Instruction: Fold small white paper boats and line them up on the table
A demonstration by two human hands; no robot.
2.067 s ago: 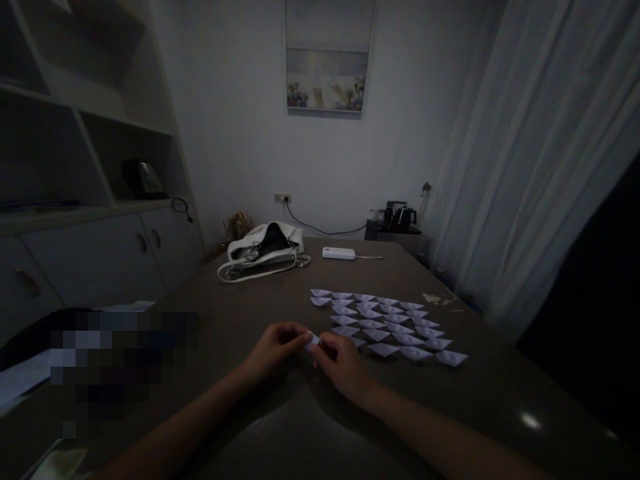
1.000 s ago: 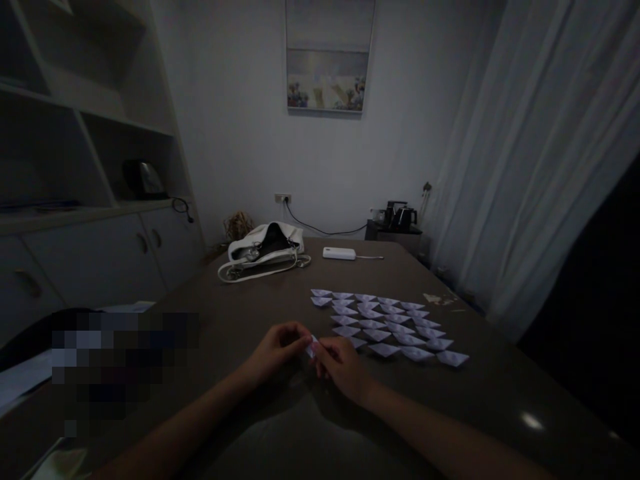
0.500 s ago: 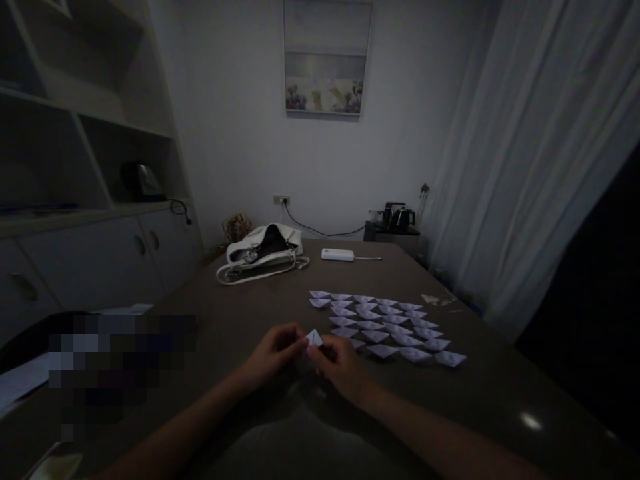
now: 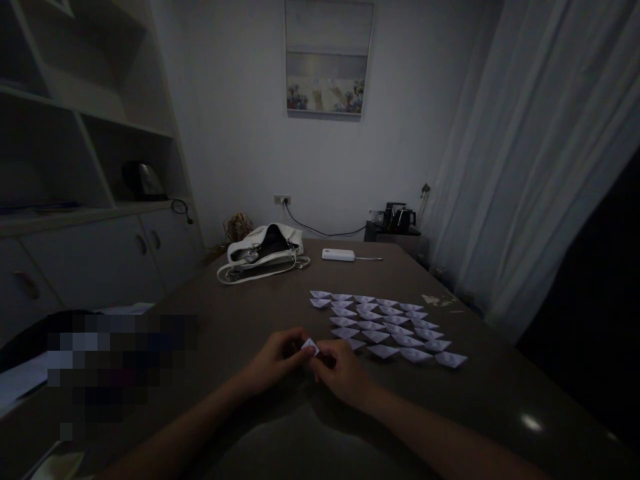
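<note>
Between my two hands is a small piece of folded white paper (image 4: pixel 311 347), its upper part showing above the fingertips. My left hand (image 4: pixel 280 359) pinches it from the left, thumb in front. From the right, my right hand (image 4: pixel 344 371) closes on its lower right edge, fingers curled and partly hidden. Just beyond my right hand, several folded paper boats (image 4: pixel 371 325) stand in rows on the dark table (image 4: pixel 250 427). The nearest boat on the left is partly covered by my right hand.
A white handbag (image 4: pixel 267 250) lies at the table's far left, with a white power bank (image 4: pixel 338 255) and its short cable to the right. Paper scraps (image 4: pixel 437 300) lie near the right edge. Loose papers (image 4: pixel 25 380) are at left, beside a blurred-out patch.
The folded paper has tilted and sunk lower between my fingers, so less of it shows. My right hand's thumb and fingers have shifted their grip. The boats have not moved.
</note>
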